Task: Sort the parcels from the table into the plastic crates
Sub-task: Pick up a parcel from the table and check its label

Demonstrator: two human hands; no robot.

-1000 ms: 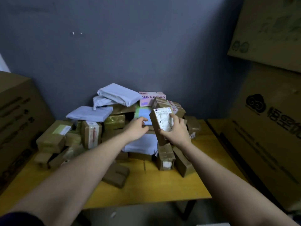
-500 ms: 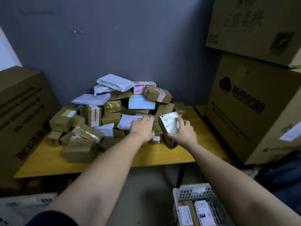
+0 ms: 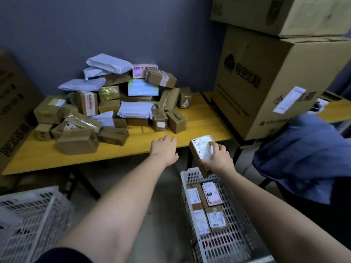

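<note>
My right hand (image 3: 218,158) grips a small brown parcel with a white label (image 3: 201,149), held over the far end of the white plastic crate (image 3: 241,240) on the floor at the right. Several labelled parcels (image 3: 207,205) lie in that crate. My left hand (image 3: 164,149) hovers with loosely curled fingers at the front edge of the yellow table (image 3: 205,118), holding nothing. A heap of brown boxes and pale mailer bags (image 3: 117,99) covers the table's back and left. A second white crate (image 3: 28,219) stands at the lower left.
Large cardboard cartons (image 3: 266,82) are stacked at the right, beside the table. Another big carton (image 3: 13,114) stands at the left. A blue cloth (image 3: 303,154) is draped over something at the right. Grey floor shows between the two crates.
My right hand has drawn the labelled parcel off the pile, back past the table's edge and down over the right crate. My left hand has pulled back from the pile to the table's front edge.
</note>
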